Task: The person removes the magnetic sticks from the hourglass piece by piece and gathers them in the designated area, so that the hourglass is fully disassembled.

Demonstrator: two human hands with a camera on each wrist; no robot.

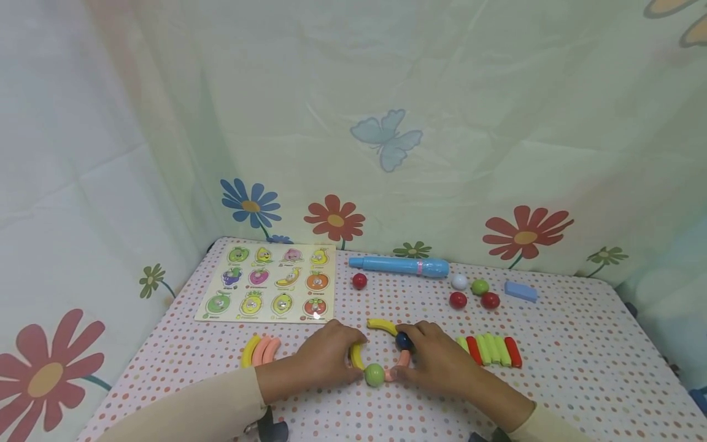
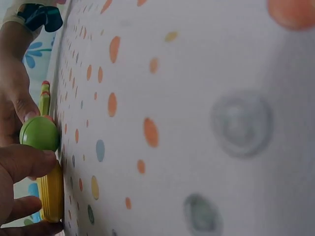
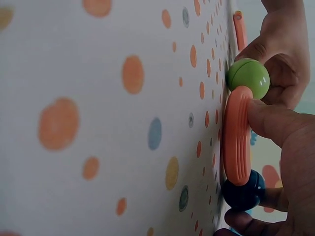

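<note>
My left hand [image 1: 327,356] grips a yellow curved rod [image 1: 356,356] between thumb and fingers. At that rod's near end sits a green ball [image 1: 374,375], with the left thumb against it in the left wrist view. A salmon curved rod [image 3: 237,140] runs from the green ball to a dark blue ball [image 1: 404,341]. My right hand [image 1: 442,362] holds this side, thumb on the salmon rod and fingers at the blue ball. Another yellow curved rod [image 1: 381,325] reaches leftward from the blue ball. Together the pieces make a ring with a gap at its far left.
Left lie a yellow rod [image 1: 250,352] and salmon rods [image 1: 266,351]; right, several green and red rods [image 1: 490,350]. A fruit puzzle board [image 1: 265,282], blue tube [image 1: 397,265], red ball [image 1: 359,281], several more balls [image 1: 480,286] and a blue block [image 1: 520,291] lie farther back.
</note>
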